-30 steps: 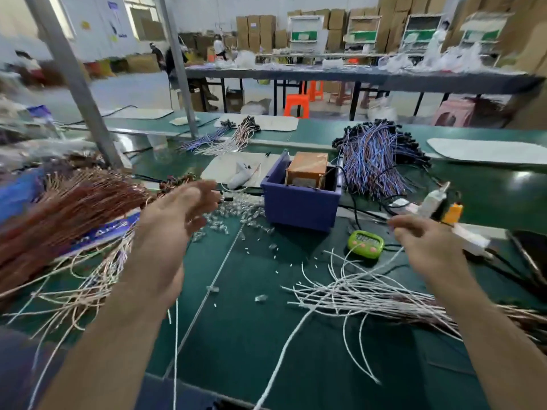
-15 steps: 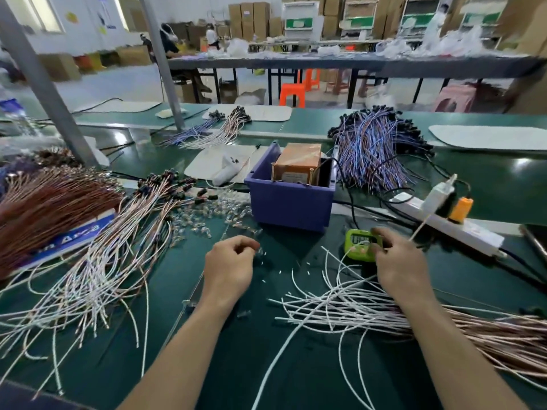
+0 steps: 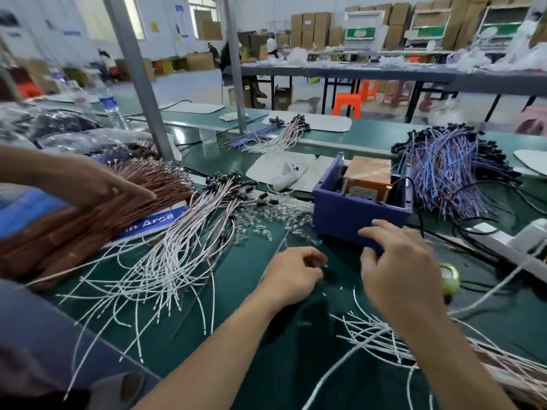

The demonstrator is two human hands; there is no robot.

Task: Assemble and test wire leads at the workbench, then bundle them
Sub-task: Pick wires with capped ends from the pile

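Right hand (image 3: 396, 261), off the timer (image 3: 450, 281) and loosely open, nears the curled left hand (image 3: 291, 273), contents unclear, probably to join parts.

Across a green workbench (image 3: 266, 365), left to right: a heap of brown wires (image 3: 88, 226) over a blue printed sheet (image 3: 148, 224); a fan of white leads (image 3: 165, 270), black ends toward the far side; a scatter of small clear parts (image 3: 275, 217); a purple bin (image 3: 349, 217); loose white leads (image 3: 379, 338) at near right. Behind the bin, a white mat (image 3: 284, 170) and a mound of blue and purple wires (image 3: 444, 173). At far right, a white power strip (image 3: 509, 247), with a small green device (image 3: 450, 279) just in front.
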